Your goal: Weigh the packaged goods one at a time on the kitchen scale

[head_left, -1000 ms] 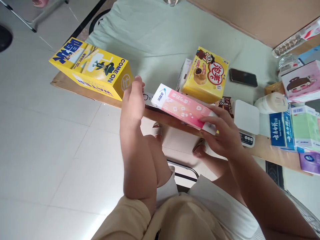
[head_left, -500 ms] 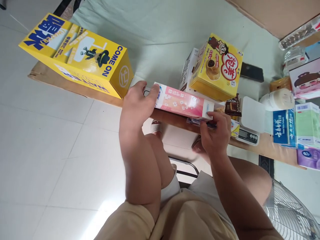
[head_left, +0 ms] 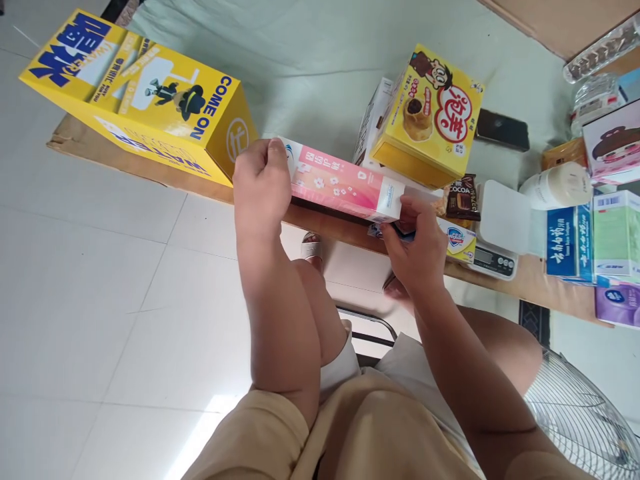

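1. Fingers of the left hand [head_left: 263, 190] are closed on one end of the pink box [head_left: 345, 187], with the thumb over the top near the blue logo.

2. At the other end, the fingers of the right hand [head_left: 420, 250] are only narrowly parted and appear to pinch the near corner. A dark blue item [head_left: 409, 235] shows just beneath them; whether they also grip it, I cannot tell.

3. So the pink box is spanned by both hands, its printed face up, lying lengthwise between the two sets of fingers along the near edge of the counter [head_left: 310, 80]. Judging by the grip, it is steadied at both ends; whether it bears on the surface below is hard to tell.

4. Just beyond the left fingers is a large yellow box [head_left: 165, 100], its near end close to the knuckles.

5. Beyond the right fingers, on the far side of the pink box, a yellow snack box [head_left: 430, 120] leans against a white carton [head_left: 373, 123]. A phone [head_left: 503, 130] lies farther off.

6. Close on the outer side of the right fingers are a soap box [head_left: 457, 241] and a cocoa packet [head_left: 463, 199], then a kitchen scale [head_left: 505, 220], with a pale jar [head_left: 555, 187] past it.
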Available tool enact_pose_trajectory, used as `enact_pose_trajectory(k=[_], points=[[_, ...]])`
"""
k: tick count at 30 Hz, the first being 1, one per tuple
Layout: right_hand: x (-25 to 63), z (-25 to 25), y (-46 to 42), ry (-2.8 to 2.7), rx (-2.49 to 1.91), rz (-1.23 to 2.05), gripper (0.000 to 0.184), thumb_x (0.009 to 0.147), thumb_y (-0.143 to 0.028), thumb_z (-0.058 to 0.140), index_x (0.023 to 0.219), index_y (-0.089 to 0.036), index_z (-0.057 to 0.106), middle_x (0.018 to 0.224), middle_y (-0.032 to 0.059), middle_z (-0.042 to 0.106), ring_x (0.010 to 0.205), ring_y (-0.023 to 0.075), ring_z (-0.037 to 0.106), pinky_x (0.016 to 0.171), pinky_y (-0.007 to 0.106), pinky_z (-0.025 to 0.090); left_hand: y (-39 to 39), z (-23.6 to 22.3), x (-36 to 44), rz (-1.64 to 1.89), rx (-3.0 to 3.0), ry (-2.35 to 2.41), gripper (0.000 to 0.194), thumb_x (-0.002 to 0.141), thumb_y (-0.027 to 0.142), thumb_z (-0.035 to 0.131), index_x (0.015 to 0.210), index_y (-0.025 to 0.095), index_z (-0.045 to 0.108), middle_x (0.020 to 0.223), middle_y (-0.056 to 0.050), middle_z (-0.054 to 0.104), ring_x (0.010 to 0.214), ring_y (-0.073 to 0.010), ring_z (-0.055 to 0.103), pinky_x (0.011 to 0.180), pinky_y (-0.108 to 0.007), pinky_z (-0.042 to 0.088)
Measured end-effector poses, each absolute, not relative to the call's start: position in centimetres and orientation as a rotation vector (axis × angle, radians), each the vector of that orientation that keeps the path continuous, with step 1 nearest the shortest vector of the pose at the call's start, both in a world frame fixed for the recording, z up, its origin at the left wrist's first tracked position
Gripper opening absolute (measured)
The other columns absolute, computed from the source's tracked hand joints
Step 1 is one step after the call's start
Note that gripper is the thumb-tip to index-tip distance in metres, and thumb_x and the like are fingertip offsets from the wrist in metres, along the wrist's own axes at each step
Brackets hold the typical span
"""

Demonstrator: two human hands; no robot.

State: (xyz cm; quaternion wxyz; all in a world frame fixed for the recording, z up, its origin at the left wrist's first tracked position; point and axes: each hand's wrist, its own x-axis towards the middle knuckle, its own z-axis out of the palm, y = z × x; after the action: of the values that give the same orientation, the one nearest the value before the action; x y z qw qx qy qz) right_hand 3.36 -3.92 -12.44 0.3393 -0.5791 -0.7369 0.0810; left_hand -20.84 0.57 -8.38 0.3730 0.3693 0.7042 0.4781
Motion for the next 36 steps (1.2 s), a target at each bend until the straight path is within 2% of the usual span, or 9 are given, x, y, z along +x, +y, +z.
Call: enact_pose_trajectory(k=[2,9,15,20,23,26,29,33,36], points=[[3.4,-12.4,-4.0,-1.945,-1.520,0.223,0.041,0.091,-0.032,0.068,0.131,-0.027,0.061,0.111,0.0070,0.078,0.092,0.0230,0.073,0.085,0.042,0.064,0.7,-8.3,-20.6,1.321,0.922,1.809,0.049,0.107,0.012,0.046,0.065,0.022,0.022,0.073,0.000,0.022,0.073,-0.0122,0.030,0.073,-0.030,0.029],[3.4,-12.3,-4.1,-1.964,-1.466,0.257,0.049,0.085,-0.026,0.068,0.133,-0.027,0.058,0.111,0.0066,0.079,0.097,0.0240,0.075,0.085,0.042,0.064,1.7,-9.2,-20.3,1.454,0.696,1.771,0.040,0.106,0.017,0.050,0.072,0.025,0.031,0.073,0.003,0.026,0.068,-0.0124,0.027,0.068,-0.030,0.025],[3.9,-12.7,-4.0,-1.981,-1.480,0.285,0.051,0.086,-0.026,0.067,0.135,-0.029,0.056,0.113,0.0061,0.077,0.097,0.0239,0.072,0.085,0.043,0.063,2.0,-9.0,-20.0,1.479,0.622,1.801,0.024,0.103,0.013,0.053,0.084,0.023,0.042,0.078,0.003,0.035,0.075,-0.0125,0.037,0.075,-0.029,0.035],[3.8,-12.7,-3.8,-2.002,-1.414,0.247,0.050,0.086,-0.024,0.066,0.135,-0.028,0.057,0.112,0.0064,0.076,0.098,0.0228,0.072,0.086,0.042,0.063,2.6,-9.5,-20.0,1.534,0.631,1.783,0.029,0.104,0.015,0.053,0.081,0.024,0.039,0.076,0.004,0.034,0.076,-0.0119,0.040,0.078,-0.029,0.042],[4.0,-12.2,-3.9,-1.993,-1.277,0.219,0.047,0.089,-0.023,0.066,0.135,-0.027,0.057,0.116,0.0082,0.073,0.103,0.0228,0.071,0.086,0.042,0.064,2.7,-8.9,-20.2,1.659,0.709,1.812,0.037,0.103,0.001,0.042,0.074,0.024,0.036,0.076,0.003,0.034,0.078,-0.0108,0.046,0.084,-0.030,0.048],[5.4,-11.4,-4.5,-1.927,-1.164,0.181,0.042,0.093,-0.023,0.063,0.135,-0.027,0.057,0.114,0.0080,0.070,0.105,0.0230,0.070,0.086,0.042,0.063,1.8,-7.4,-19.4,2.110,0.843,1.701,0.043,0.098,-0.010,0.028,0.077,0.023,0.044,0.086,-0.001,0.045,0.090,-0.0087,0.057,0.098,-0.027,0.050],[7.9,-10.9,-5.5,-1.844,-1.152,0.151,0.032,0.096,-0.024,0.061,0.129,-0.027,0.061,0.110,0.0058,0.068,0.101,0.0212,0.069,0.084,0.041,0.061,0.2,-5.7,-17.1,2.518,1.055,1.344,0.036,0.101,0.002,0.031,0.081,0.022,0.053,0.084,-0.002,0.046,0.080,-0.0111,0.061,0.085,-0.028,0.051],[12.0,-10.1,-5.8,-1.730,-1.190,0.106,0.018,0.098,-0.030,0.061,0.115,-0.026,0.066,0.100,0.0026,0.066,0.089,0.0187,0.068,0.081,0.041,0.058,-0.7,-4.2,-12.7,2.485,1.094,1.364,0.045,0.095,-0.001,0.029,0.064,0.025,0.049,0.063,0.001,0.034,0.060,-0.0112,0.042,0.070,-0.026,0.042],[14.8,-9.1,-4.8,-1.636,-1.135,0.009,0.014,0.098,-0.033,0.062,0.105,-0.024,0.068,0.090,0.0019,0.066,0.078,0.0172,0.068,0.070,0.037,0.056,0.2,-3.7,-9.7,2.504,1.049,1.456,0.047,0.087,-0.005,0.031,0.053,0.026,0.042,0.052,0.002,0.032,0.052,-0.0095,0.031,0.059,-0.025,0.033]])
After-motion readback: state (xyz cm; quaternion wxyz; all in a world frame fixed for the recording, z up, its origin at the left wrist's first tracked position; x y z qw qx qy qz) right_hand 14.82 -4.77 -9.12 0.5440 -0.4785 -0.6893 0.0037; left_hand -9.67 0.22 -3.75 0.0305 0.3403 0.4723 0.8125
